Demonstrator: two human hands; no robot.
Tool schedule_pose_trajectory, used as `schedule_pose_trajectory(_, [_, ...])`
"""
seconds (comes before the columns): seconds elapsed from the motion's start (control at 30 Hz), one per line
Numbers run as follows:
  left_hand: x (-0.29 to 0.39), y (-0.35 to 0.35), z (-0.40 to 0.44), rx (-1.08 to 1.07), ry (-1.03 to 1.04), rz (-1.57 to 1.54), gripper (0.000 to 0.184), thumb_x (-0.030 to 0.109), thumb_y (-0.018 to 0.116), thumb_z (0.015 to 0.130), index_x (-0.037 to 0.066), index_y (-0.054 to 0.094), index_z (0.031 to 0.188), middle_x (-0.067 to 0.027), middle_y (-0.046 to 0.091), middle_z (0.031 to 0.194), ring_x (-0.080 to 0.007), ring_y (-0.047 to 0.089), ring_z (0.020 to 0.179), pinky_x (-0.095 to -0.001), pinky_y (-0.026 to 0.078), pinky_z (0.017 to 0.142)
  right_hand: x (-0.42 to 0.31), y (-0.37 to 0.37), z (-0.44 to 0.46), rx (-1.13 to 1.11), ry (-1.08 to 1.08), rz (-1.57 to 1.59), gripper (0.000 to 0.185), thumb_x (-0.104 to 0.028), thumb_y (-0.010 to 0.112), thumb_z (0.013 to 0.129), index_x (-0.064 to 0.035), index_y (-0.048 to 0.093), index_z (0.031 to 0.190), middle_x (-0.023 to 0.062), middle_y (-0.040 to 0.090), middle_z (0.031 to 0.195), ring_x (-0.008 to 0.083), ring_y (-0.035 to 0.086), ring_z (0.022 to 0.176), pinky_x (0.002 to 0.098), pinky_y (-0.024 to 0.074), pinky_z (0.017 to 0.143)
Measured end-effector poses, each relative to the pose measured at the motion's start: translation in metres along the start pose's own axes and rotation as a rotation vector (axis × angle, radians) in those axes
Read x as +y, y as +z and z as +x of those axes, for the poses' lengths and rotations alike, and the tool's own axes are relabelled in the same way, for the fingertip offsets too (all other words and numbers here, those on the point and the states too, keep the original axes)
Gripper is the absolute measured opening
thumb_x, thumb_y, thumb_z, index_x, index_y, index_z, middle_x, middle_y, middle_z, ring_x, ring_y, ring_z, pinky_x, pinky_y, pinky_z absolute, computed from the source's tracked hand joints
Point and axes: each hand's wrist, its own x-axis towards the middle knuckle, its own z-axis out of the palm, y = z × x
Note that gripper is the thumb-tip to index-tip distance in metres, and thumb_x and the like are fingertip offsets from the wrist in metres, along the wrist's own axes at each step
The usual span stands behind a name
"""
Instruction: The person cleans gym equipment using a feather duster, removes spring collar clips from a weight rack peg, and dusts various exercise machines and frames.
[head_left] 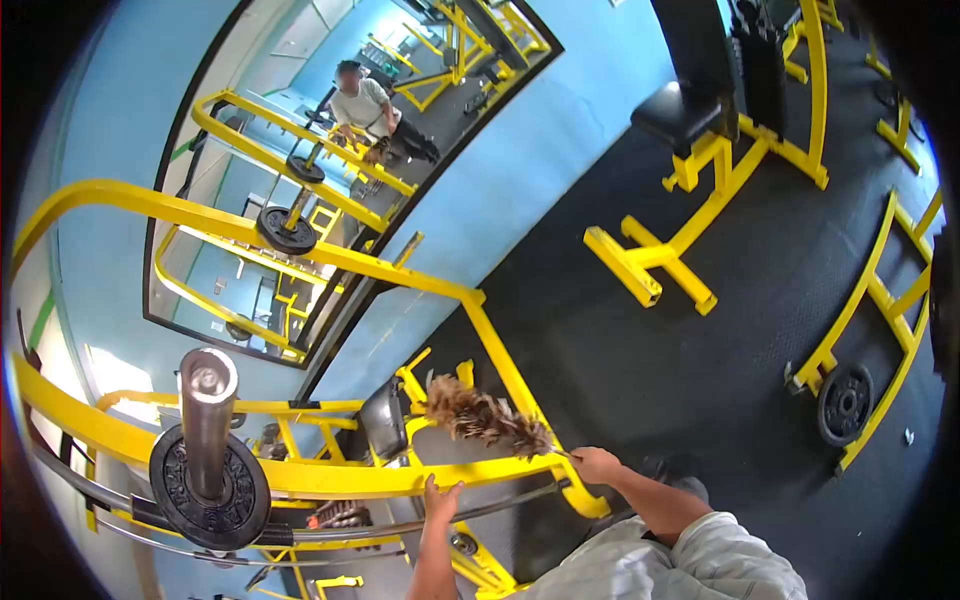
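A brown feather duster [485,418] is held by its thin handle in my right hand [597,465], which is closed around it. Its feathers point left and lie over the yellow frame [400,482] of a weight rack. Close to the lower edge of that yellow beam is my left hand [441,498], its thumb and fingers apart; whether it presses on the beam I cannot tell. A dark barbell bar [400,529] runs below the beam. At the left, a black weight plate [215,490] sits on a metal sleeve [208,420].
A large mirror [370,130] on the blue wall reflects a person and equipment. Another black plate [287,231] hangs on the rack's far beam. A bench with a black seat [680,115] stands at upper right. A yellow rack with a plate [846,404] is at right on the black floor [700,390].
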Motion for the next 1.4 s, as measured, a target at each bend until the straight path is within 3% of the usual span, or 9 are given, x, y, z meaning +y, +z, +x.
schedule_pose_trajectory(0.13, [0.009, 0.022, 0.011, 0.081, -0.075, -0.352, 0.086, 0.029, 0.074, 0.072, -0.004, 0.028, 0.137, -0.0227, 0.047, 0.126, -0.0331, 0.046, 0.116, -0.0380, 0.036, 0.098, -0.093, -0.054, 0.002, -0.012, -0.031, -0.021, 0.031, -0.031, 0.046, 0.091, -0.0103, 0.061, 0.109, 0.0189, 0.063, 0.101, 0.0380, 0.060, 0.093, 0.0446, 0.0481, 0.080])
schedule_pose_trajectory(0.3, [0.049, -0.005, 0.005, 0.125, -0.315, -0.747, 0.096, 0.023, 0.070, 0.076, 0.010, 0.003, 0.144, -0.0125, 0.050, 0.098, -0.0204, 0.052, 0.081, -0.0325, 0.046, 0.059, -0.196, -0.076, 0.022, -0.161, -0.301, 0.159, 0.030, -0.023, 0.046, 0.092, -0.0092, 0.058, 0.116, 0.0212, 0.062, 0.106, 0.0397, 0.059, 0.096, 0.0432, 0.0477, 0.083])
schedule_pose_trajectory(0.37, [0.042, -0.008, 0.022, 0.323, -0.316, -1.043, 0.086, 0.021, 0.064, 0.081, 0.016, 0.007, 0.145, -0.0138, 0.053, 0.103, -0.0213, 0.054, 0.085, -0.0338, 0.047, 0.063, -0.201, -0.063, 0.051, -0.267, -0.508, 0.057, 0.030, -0.018, 0.046, 0.091, -0.0079, 0.057, 0.117, 0.0209, 0.061, 0.107, 0.0394, 0.059, 0.096, 0.0429, 0.0472, 0.085])
schedule_pose_trajectory(0.43, [-0.007, 0.003, 0.062, 0.268, -0.060, -1.374, 0.044, 0.027, 0.042, 0.095, 0.010, 0.034, 0.134, -0.0149, 0.039, 0.136, -0.0259, 0.055, 0.105, -0.0349, 0.050, 0.079, -0.210, -0.073, 0.067, -0.476, -0.532, -0.115, 0.031, -0.015, 0.046, 0.088, -0.0096, 0.057, 0.117, 0.0205, 0.062, 0.105, 0.0385, 0.059, 0.098, 0.0445, 0.0457, 0.087])
schedule_pose_trajectory(0.53, [0.036, 0.005, 0.074, 0.673, -0.127, -1.039, 0.048, 0.025, 0.050, 0.091, 0.010, 0.035, 0.134, -0.0170, 0.042, 0.129, -0.0240, 0.060, 0.082, -0.0323, 0.050, 0.066, -0.202, -0.097, 0.112, -0.649, -0.539, -0.366, 0.030, -0.016, 0.046, 0.088, -0.0099, 0.058, 0.116, 0.0202, 0.063, 0.104, 0.0382, 0.059, 0.098, 0.0451, 0.0458, 0.087])
schedule_pose_trajectory(0.57, [0.027, 0.013, 0.091, 1.007, -0.178, -0.722, 0.054, 0.022, 0.055, 0.087, 0.010, 0.033, 0.134, -0.0162, 0.043, 0.123, -0.0223, 0.058, 0.077, -0.0324, 0.049, 0.064, -0.216, -0.124, 0.114, -0.621, -0.471, -0.342, 0.030, -0.017, 0.046, 0.089, -0.0095, 0.058, 0.115, 0.0201, 0.063, 0.103, 0.0385, 0.059, 0.097, 0.0456, 0.0461, 0.086])
schedule_pose_trajectory(0.77, [0.209, -0.065, 0.002, 1.381, -0.155, -0.774, 0.075, -0.001, 0.061, 0.080, 0.014, 0.018, 0.140, -0.0142, 0.043, 0.116, -0.0195, 0.051, 0.088, -0.0315, 0.045, 0.077, -0.334, -0.182, 0.130, -0.700, -0.667, -0.018, 0.031, -0.025, 0.045, 0.090, -0.0109, 0.057, 0.115, 0.0211, 0.063, 0.100, 0.0414, 0.058, 0.094, 0.0486, 0.0464, 0.081])
schedule_pose_trajectory(1.0, [0.215, -0.113, -0.027, 1.610, -0.023, -0.434, 0.067, 0.004, 0.062, 0.081, 0.012, 0.027, 0.137, -0.0104, 0.044, 0.115, -0.0169, 0.051, 0.090, -0.0280, 0.044, 0.073, -0.335, -0.146, 0.171, -0.739, -0.770, -0.018, 0.025, -0.021, 0.050, 0.089, -0.0074, 0.059, 0.108, 0.0214, 0.063, 0.093, 0.0409, 0.059, 0.089, 0.0435, 0.0491, 0.074])
schedule_pose_trajectory(1.4, [0.258, -0.196, 0.050, 1.760, 0.187, -0.082, 0.038, 0.005, 0.066, 0.076, 0.003, 0.051, 0.110, -0.0077, 0.052, 0.100, -0.0157, 0.052, 0.086, -0.0283, 0.043, 0.070, -0.564, -0.143, 0.280, -0.505, -1.476, 0.236, 0.023, -0.016, 0.052, 0.088, -0.0079, 0.057, 0.109, 0.0213, 0.062, 0.079, 0.0396, 0.061, 0.075, 0.0454, 0.0493, 0.062])
